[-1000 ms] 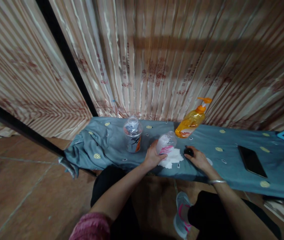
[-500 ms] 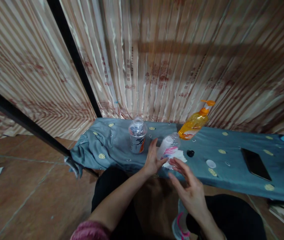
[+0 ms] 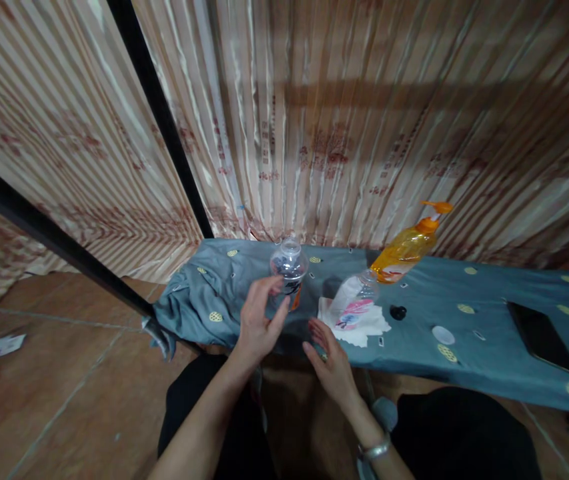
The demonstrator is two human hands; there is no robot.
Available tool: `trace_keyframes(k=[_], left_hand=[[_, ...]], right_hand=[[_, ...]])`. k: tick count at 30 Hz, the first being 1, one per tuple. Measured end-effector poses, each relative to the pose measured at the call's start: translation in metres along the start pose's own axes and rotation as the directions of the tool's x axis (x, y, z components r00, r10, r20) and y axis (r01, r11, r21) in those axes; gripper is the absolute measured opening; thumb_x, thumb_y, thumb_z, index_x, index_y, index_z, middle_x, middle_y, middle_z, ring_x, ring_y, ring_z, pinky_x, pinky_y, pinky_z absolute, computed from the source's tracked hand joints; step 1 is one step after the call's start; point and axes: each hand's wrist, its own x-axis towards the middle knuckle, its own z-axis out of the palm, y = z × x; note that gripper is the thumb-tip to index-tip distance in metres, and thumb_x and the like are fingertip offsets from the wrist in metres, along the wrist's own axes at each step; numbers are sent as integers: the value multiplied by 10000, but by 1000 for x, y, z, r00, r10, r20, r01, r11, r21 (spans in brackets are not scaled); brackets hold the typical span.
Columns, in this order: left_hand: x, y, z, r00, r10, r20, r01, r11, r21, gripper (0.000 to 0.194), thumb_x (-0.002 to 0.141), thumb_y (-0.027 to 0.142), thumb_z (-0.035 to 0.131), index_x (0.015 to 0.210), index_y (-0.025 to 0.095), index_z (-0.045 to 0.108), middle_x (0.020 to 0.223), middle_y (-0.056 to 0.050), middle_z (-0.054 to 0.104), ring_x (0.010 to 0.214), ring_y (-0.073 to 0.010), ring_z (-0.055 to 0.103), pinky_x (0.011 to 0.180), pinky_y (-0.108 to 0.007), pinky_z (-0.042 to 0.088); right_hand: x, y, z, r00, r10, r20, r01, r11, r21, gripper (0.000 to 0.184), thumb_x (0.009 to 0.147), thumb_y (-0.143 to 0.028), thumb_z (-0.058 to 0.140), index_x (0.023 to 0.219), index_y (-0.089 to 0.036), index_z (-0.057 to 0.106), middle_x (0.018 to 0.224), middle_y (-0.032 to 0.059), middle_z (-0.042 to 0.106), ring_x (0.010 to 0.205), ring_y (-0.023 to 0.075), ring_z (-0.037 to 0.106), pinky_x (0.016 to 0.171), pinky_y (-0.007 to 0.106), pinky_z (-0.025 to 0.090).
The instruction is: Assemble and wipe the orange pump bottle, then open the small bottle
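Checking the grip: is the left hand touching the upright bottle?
Cannot tell. In the head view the left hand, open, overlaps the upright bottle; no contact or gap shows.

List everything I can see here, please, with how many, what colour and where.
bench cover: 1, grey-blue cloth with yellow dots, spread over the low bench
clear bottle with dark and orange label: 1, upright, left part of the cloth
bottle with pink label: 1, clear, tilted on the white cloth
white cloth: 1, crumpled, middle of the bench
pump bottle: 1, orange, at the back by the curtain
black cap: 1, right of the white cloth
white lid: 1, further right
phone: 1, black, right end
curtain: striped beige, behind
left hand: open, reaching for the clear bottle
right hand: open, holding nothing, silver bangle on the wrist
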Motion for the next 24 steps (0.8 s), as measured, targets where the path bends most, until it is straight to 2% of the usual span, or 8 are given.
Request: trace_keyframes(k=[1,4,6,8,12,16,20,24], left_hand=[[3,-8,-2,997,-48,-58,49,999,13,367,904,250,639,1257,211,546,1141,-71,653,1003,-186,652,943,-367,541],[7,-35,11,960,-241,-142,235,970,-56,881,696,315,849,1436,214,383,1430,-146,527,1316,-292,534,1145,-482,409],[8,-49,29,903,-421,-87,408,902,-140,1029,641,282,874,1492,227,298,1550,-166,412,1456,-320,396,1199,-495,337],[10,-56,48,859,-511,-12,501,846,-184,1104,581,241,893,1500,200,283,1560,-183,402,1469,-325,382,1212,-478,321],[18,-55,70,820,-572,18,564,803,-195,1011,530,177,886,1417,196,401,1406,-144,580,1297,-306,577,1113,-448,446],[24,-50,69,799,-602,-4,594,789,-155,783,544,165,862,1251,195,524,1180,-95,704,1109,-287,679,984,-428,526],[21,-39,56,807,-590,19,583,792,-182,743,539,176,857,1213,179,543,1103,-84,726,1033,-277,702,942,-411,541],[10,-16,44,865,-495,80,497,827,-263,772,525,206,861,1229,165,548,1123,-82,723,1045,-273,692,968,-435,531]], right_hand=[[8,5,7,1000,1,6,-1,1000,12,512,941,-454,633,1368,-196,518,1364,128,597,1256,299,573,1070,586,438],[22,16,24,1000,21,1,-21,999,43,516,933,-464,638,1360,-199,519,1336,123,597,1228,303,579,1052,587,444],[21,19,31,999,34,-7,-33,998,60,521,936,-469,631,1365,-199,511,1343,124,586,1228,304,573,1058,590,432],[13,16,37,999,46,-6,-45,996,72,524,936,-470,629,1370,-202,507,1374,125,567,1243,305,560,1072,592,414],[-14,3,39,996,89,21,-91,991,101,542,930,-482,633,1377,-204,504,1403,128,557,1266,304,546,1087,591,396],[-40,-3,31,985,161,53,-167,975,145,581,892,-519,669,1353,-190,539,1386,140,585,1258,311,563,1083,599,397],[-61,-4,14,962,265,70,-274,929,247,600,831,-545,730,1301,-205,578,1331,159,626,1211,315,610,1077,584,409],[-80,-12,-11,925,358,130,-378,821,428,549,804,-511,781,1272,-284,607,1264,124,683,1141,289,666,1037,511,452]])
